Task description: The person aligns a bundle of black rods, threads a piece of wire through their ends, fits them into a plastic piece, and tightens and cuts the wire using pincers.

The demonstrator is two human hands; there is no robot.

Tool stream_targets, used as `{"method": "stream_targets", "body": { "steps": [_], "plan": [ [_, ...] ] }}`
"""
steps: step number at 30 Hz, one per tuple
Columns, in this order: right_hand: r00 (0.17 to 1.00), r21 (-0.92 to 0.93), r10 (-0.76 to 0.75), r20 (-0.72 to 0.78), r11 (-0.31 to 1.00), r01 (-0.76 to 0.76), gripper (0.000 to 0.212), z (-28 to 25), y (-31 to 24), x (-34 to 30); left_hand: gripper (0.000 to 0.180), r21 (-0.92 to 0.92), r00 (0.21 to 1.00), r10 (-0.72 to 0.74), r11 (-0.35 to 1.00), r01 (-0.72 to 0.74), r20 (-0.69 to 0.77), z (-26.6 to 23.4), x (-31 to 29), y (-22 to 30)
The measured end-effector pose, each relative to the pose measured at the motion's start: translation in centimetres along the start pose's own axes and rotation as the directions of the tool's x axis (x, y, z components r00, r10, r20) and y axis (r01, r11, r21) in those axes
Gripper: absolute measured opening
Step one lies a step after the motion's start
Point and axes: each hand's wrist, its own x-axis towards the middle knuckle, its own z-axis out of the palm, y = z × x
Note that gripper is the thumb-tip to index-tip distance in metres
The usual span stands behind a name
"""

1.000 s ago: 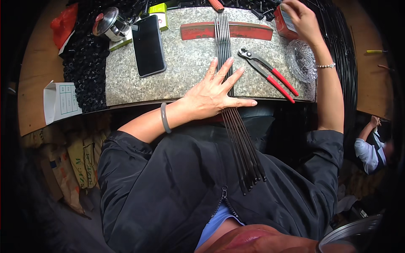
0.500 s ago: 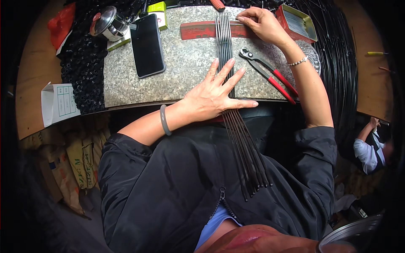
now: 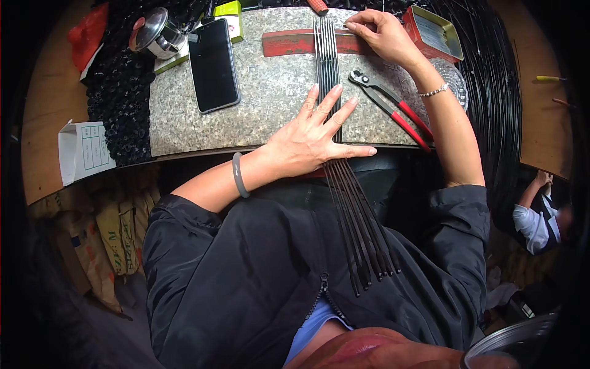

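Note:
My left hand [image 3: 308, 136] lies flat with spread fingers across a bundle of thin black rods or cables [image 3: 329, 69]. Their bare, silvery far ends rest side by side over a worn red bar [image 3: 287, 45]; the near ends fan out over the table edge toward my chest. At the bar's right part, my right hand [image 3: 386, 38] has thumb and forefinger pressed together. Whatever sits in that pinch, if anything, is too small to make out. Red-handled cutters [image 3: 393, 111] lie just right of the rods, jaws pointing away from me.
A black phone [image 3: 214, 66] lies on the speckled board [image 3: 175, 117], beside a lidded metal pot [image 3: 157, 37]. Small black parts [image 3: 120, 117] are heaped at left. A red tin [image 3: 433, 34] stands far right, near many long black rods [image 3: 499, 92]. Another person [image 3: 538, 215] sits at right.
Both hands and the rods stay in nearly the same place. The view has shifted very slightly.

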Motion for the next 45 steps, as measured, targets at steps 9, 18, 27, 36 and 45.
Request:
{"method": "stream_targets", "body": {
  "steps": [9,18,27,36,45],
  "plan": [
    [0.999,-0.106,0.032,-0.042,0.994,-0.036,0.023,0.7,-1.1,0.4,0.060,-0.023,1.000,0.012,1.000,-0.011,0.024,-0.1,-0.1,0.0],
    [0.999,-0.009,-0.020,-0.046,1.000,0.020,0.026,0.0,-3.8,0.1,0.057,-0.039,0.999,0.026,0.999,-0.025,0.025,0.2,-0.2,-0.1],
    [0.987,0.059,-0.160,-0.034,0.985,0.161,0.019,-0.1,-3.5,0.5,0.058,-0.081,1.000,0.016,0.997,-0.014,0.025,0.1,-0.1,-0.2],
    [0.996,0.005,-0.073,0.045,0.997,0.072,0.020,-0.5,-3.7,0.3,0.058,-0.092,1.000,-0.009,0.996,0.010,0.011,0.0,-0.1,-0.1],
    [0.996,-0.046,-0.089,0.023,0.995,0.090,0.022,0.1,-2.6,0.5,0.058,-0.084,1.000,-0.018,0.996,0.017,-0.003,-0.2,-0.1,-0.1]
  ]
}}
